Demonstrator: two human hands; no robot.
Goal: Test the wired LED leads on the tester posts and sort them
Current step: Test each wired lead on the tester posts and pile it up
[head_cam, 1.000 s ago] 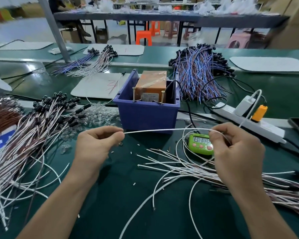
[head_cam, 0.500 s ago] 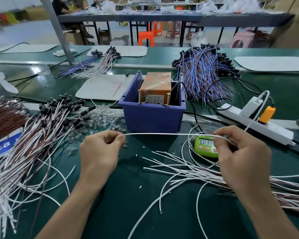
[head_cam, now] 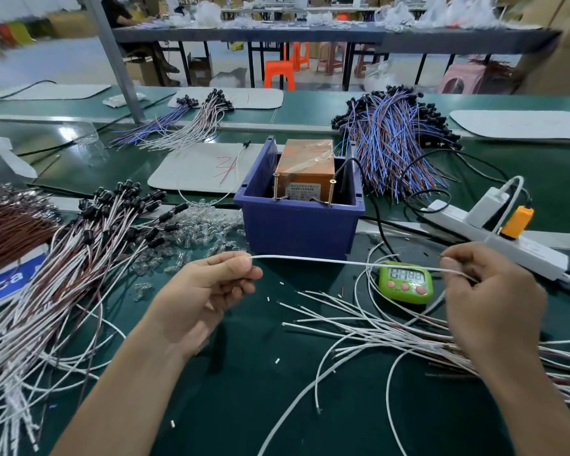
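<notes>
One green bench (head_cam: 231,390) under everything; blue bin (head_cam: 297,225) mid-bench, orange tester (head_cam: 305,166) inside. In front of it, left hand (head_cam: 204,297) and right hand (head_cam: 491,304) both pinch one white lead (head_cam: 326,260), stretched nearly level between them above the bench, crossing the green timer (head_cam: 403,283) in view.

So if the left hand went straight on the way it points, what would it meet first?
Probably the front wall of the blue bin: the left hand, pinching the white wire, points forward and right at it. Depth is unclear from one view.
</notes>
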